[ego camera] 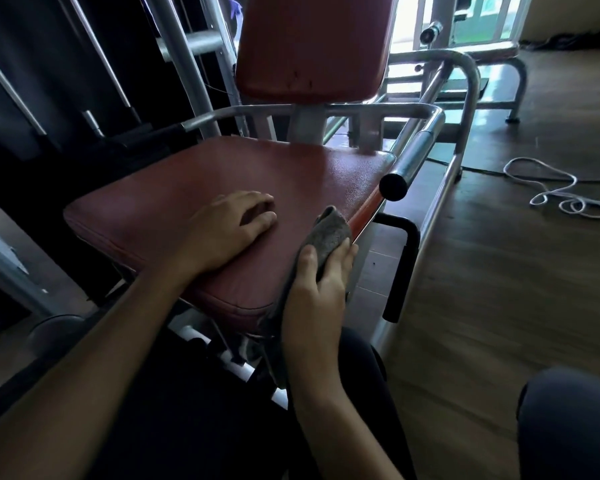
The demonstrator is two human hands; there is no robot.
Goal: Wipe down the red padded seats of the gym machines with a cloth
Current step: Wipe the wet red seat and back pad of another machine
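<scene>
Nearest, the right hand (314,292) grips a grey cloth (329,233), thumb curled over it, at the front right edge of the red padded seat (257,168); part of the cloth hangs down past the seat's corner. Just left of it, the left hand (229,230) rests palm down on the seat, fingers loosely spread. Behind rises the red backrest (312,46). To the right, a white rope (561,195) lies coiled on the wooden floor (499,271).

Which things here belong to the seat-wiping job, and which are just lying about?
Job: red seat pad, grey cloth, right hand gripping it, left hand resting on the pad, red backrest.
Lying about: white cord on the floor, black-capped handle.
</scene>
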